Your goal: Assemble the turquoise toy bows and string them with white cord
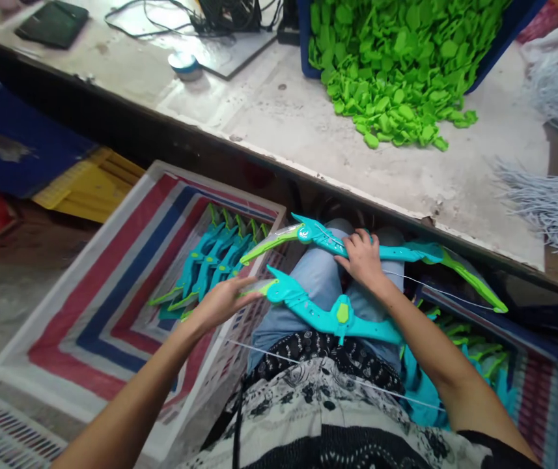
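Two teal toy bows with green tips lie across my lap. My left hand (220, 303) grips the near bow (330, 314) by its left green tip, over the edge of the striped bag. My right hand (362, 259) rests on the grip of the far bow (405, 253), fingers curled around it. A thin white string runs from each bow. Several finished bows (210, 259) are stacked inside the striped woven bag (107, 286) to my left.
A worn white workbench (308, 124) runs above my knees, carrying a blue crate spilling green plastic pieces (396, 65), a tape roll (183, 63), cables and white string bundles (557, 195). More bows fill a bin (484, 355) at my right.
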A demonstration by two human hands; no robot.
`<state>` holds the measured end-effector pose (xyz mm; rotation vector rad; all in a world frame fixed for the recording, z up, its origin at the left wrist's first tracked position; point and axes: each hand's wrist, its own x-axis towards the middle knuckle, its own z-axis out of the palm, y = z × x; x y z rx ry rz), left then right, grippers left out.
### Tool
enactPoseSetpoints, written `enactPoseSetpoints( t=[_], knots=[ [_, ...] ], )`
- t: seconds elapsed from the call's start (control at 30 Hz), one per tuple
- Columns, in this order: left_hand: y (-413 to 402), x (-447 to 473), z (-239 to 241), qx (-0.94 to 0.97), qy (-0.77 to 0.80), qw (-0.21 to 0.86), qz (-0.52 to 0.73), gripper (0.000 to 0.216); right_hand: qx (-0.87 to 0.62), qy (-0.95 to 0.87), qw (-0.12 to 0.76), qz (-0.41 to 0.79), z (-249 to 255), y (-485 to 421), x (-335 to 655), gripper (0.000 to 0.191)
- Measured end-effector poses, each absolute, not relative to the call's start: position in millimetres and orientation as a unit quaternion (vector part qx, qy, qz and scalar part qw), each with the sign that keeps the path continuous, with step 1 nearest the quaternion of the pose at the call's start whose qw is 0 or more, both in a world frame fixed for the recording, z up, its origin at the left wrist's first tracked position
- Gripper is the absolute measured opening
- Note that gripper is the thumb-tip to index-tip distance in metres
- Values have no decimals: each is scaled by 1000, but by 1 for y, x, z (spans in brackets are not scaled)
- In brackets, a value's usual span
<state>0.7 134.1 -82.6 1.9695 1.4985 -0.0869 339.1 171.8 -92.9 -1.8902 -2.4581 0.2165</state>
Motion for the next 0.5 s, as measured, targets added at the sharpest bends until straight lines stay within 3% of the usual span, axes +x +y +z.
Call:
enactPoseSetpoints(
  t=[0.1,0.2,0.27,0.37,0.5],
  knots=[
    [136,-5,-75,741,589,322,34,67,-610,-790,19,65,-92,171,339,39],
    [161,39,-62,719,597,317,162,49,-609,-791,28,56,-94,169,338,38],
    [185,82,-60,664,603,380,223,38,-616,-785,34,52,-97,168,337,38],
    [217,140,-69,525,637,504,254,37,-625,-777,48,47,-100,166,337,37],
    [237,175,-91,489,650,512,277,21,-628,-774,63,49,-102,164,338,40]
  ],
)
